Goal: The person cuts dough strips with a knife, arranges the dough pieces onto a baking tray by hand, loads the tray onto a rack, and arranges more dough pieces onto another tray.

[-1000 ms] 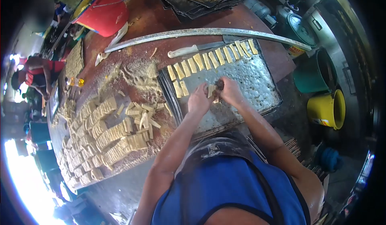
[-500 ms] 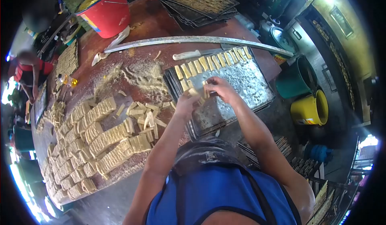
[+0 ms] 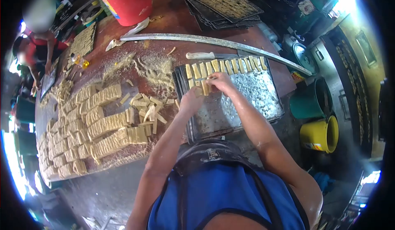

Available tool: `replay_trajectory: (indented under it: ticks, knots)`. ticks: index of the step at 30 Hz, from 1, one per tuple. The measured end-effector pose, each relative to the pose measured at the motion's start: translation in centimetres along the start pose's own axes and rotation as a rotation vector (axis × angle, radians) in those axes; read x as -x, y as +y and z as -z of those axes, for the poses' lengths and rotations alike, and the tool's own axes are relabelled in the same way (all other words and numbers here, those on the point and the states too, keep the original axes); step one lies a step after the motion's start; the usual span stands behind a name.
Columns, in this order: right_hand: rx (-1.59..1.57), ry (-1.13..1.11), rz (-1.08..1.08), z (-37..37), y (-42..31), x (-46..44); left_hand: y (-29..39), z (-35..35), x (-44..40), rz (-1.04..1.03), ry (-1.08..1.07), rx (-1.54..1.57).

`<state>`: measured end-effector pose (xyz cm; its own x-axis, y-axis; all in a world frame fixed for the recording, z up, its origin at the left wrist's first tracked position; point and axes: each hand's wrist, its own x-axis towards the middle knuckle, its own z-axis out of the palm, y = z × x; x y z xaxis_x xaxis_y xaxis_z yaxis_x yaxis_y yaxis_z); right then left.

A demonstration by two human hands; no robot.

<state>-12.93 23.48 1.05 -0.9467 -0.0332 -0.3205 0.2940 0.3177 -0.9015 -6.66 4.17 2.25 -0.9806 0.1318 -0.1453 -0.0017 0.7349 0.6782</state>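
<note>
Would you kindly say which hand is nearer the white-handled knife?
Right. The right hand is below the white-handled knife in the picture; the left hand is farther below it.

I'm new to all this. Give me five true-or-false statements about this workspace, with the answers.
1. The left hand and right hand are both over the metal tray. True.
2. Pale strips cover the whole tray. False: they line its far edge, with a few more near the hands; much of it is bare.
3. A white-handled knife lies beyond the far row of strips. True.
4. The red bucket stands on the floor. False: it stands on the table.
5. The yellow bucket is beside a green one. True.
</note>
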Motion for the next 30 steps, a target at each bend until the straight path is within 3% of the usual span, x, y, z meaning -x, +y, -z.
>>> replay_trajectory:
  ticks: [1, 2, 5, 6, 8, 11, 12, 13, 16, 17, 24, 26, 30]
  knots:
    - [0.224, 0.153, 0.144, 0.1, 0.2, 0.0, 0.0, -0.7, -0.5, -0.039, 0.04, -0.006]
    - [0.212, 0.141, 0.153, 0.3, 0.5, -0.2, 0.2, -1.0, -0.9, -0.031, 0.05, -0.021]
    - [0.589, 0.169, 0.382, 0.1, -0.1, 0.4, 2.6, -0.2, -0.6, 0.327, -0.033, 0.713]
    - [0.575, 0.157, 0.373, 0.4, 0.1, 0.4, 2.8, -0.2, -0.3, 0.348, -0.015, 1.042]
    - [0.477, 0.102, 0.448, 1.0, 0.3, 0.6, 2.9, 0.1, 0.3, 0.351, -0.029, 1.308]
    - [0.283, 0.017, 0.429, 2.7, -1.0, 2.9, 2.6, -0.2, 0.7, 0.392, -0.037, 1.456]
    - [0.143, -0.029, 0.409, 3.3, -1.1, 3.6, 2.6, -0.6, 0.7, 0.396, -0.039, 1.456]
    - [-0.075, -0.206, 0.159, 3.5, -1.9, 4.6, 2.7, -1.0, 0.4, 0.38, -0.085, 1.459]
    - [-0.129, -0.216, 0.342, 3.3, -1.9, 5.4, 2.9, -1.5, -1.0, 0.336, -0.175, 1.343]
    - [-0.234, -0.245, 0.235, 3.5, -2.0, 5.7, 2.9, -1.5, -1.2, 0.361, -0.16, 1.326]
    - [-0.192, -0.193, 0.054, 3.3, -1.7, 5.5, 1.1, -0.2, -1.9, 0.42, -0.134, 1.15]
    - [0.32, 0.213, 0.266, 2.9, -0.5, 3.9, -0.3, 0.0, -2.5, 0.395, -0.205, 1.181]
    - [0.652, 0.29, 0.375, 1.6, 0.7, 3.3, 0.2, -0.6, -3.7, 0.361, -0.343, 1.227]
